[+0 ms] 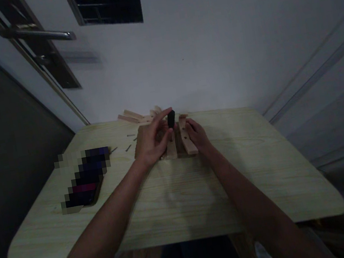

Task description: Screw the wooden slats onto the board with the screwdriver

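Note:
My left hand [152, 141] rests over a small wooden assembly [171, 146] on the far middle of the table. Its thumb and forefinger pinch a small black object [171, 119] held upright above the wood. My right hand [197, 135] lies beside it, fingers curled against an upright wooden slat [187, 139] of the same assembly. Several short wooden strips [133, 116] lie just behind, near the wall.
The light wooden table [177, 198] has rounded corners. A blurred-out dark flat item [86, 178] lies at its left. A few small dark nails [128, 147] are scattered left of the assembly. A door with a metal handle [40, 34] stands at the far left.

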A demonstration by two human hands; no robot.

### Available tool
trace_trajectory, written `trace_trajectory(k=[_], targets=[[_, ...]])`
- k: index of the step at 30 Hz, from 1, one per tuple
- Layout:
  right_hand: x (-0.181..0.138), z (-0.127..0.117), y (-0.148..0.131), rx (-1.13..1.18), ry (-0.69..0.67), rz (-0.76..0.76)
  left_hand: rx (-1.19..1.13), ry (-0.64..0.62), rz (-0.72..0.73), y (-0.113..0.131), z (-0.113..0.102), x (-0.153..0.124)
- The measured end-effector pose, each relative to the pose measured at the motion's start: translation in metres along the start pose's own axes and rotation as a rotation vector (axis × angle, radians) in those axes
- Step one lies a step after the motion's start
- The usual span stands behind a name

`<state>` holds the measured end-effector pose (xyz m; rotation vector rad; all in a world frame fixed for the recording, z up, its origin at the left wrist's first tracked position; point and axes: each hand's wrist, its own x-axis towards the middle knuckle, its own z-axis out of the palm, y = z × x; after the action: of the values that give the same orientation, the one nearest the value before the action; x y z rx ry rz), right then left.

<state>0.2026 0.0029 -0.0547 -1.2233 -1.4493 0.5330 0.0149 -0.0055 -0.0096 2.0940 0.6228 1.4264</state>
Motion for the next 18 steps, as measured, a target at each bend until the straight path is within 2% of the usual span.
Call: trace_trajectory(k=[3, 10, 18], targets=[[0.0, 0.0, 0.001, 0.016, 0.006, 0.0, 0.001, 0.008, 0.009, -0.004, 0.001, 0.001], [0.0, 0.0, 0.001, 0.014, 0.0, 0.007, 0.079, 0.135, 0.053, -0.017, 0.002, 0.003], [-0.001, 0.001, 0.001, -0.015, 0.004, 0.017, 0.083, 0.103, 0.038, -0.012, -0.002, 0.002]])
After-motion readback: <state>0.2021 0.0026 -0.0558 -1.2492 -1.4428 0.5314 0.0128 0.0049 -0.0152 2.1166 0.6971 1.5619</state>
